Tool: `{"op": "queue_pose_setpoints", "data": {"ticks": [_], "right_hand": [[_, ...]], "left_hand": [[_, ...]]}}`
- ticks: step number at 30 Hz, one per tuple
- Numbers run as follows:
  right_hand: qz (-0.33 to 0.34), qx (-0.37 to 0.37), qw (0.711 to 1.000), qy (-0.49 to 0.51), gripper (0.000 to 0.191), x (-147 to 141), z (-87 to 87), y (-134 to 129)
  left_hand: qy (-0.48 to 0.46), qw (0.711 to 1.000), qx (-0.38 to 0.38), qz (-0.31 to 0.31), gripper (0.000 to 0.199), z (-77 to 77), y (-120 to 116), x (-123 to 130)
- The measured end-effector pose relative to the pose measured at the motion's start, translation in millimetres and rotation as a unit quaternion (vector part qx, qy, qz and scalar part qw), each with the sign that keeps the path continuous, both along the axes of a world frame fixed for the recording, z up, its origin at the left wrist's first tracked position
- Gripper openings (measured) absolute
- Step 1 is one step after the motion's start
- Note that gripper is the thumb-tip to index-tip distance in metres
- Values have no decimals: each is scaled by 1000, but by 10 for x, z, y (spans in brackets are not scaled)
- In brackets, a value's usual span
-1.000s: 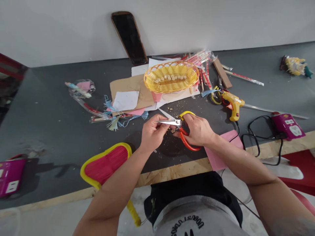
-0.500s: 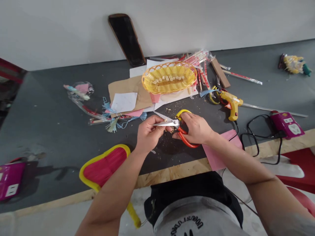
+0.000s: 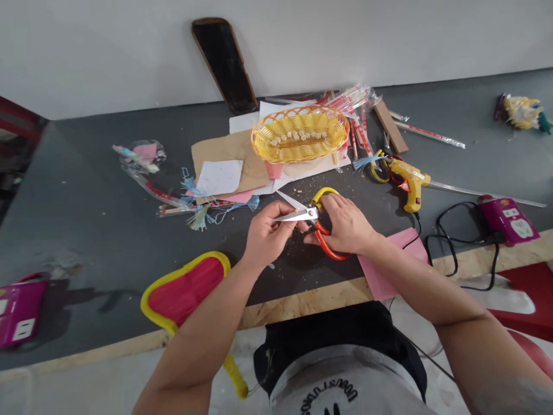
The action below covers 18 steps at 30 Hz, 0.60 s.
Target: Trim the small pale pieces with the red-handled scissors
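Grey worktop (image 3: 86, 196), cluttered, white wall behind. Right hand (image 3: 348, 225) clamped through orange-and-yellow scissors (image 3: 315, 222), blades parted over scattered crumbs. Left hand (image 3: 268, 233) pinched shut on something tiny at the blades (too small to name). Yellow basket (image 3: 300, 134) beyond, glue gun (image 3: 408, 181) off right, pink paper (image 3: 384, 271) under the wrist.

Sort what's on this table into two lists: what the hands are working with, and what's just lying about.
In use:
- scissors, blades open, held by the right hand
- left hand, pinching something small at the blades, too small to tell
- crumbs beneath the hands

Lying about:
- yellow basket
- glue gun
- red fan
- pink paper
- tassels
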State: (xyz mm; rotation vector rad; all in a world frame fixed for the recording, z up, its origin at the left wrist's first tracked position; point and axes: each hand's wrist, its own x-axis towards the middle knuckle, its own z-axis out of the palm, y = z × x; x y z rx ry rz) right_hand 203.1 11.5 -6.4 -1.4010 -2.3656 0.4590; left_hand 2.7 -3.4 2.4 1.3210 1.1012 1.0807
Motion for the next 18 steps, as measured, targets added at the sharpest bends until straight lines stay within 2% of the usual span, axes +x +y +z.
{"op": "queue_pose_setpoints", "data": {"ticks": [7, 14, 18], "right_hand": [[14, 13, 1000, -15, 62, 5, 7, -3], [13, 40, 999, -34, 58, -6, -12, -31], [3, 26, 999, -39, 56, -25, 12, -73]], "left_hand": [[74, 996, 52, 4, 21, -24, -10, -37], [188, 971, 141, 45, 12, 7, -11, -30], [173, 974, 132, 55, 15, 10, -18, -24]]}}
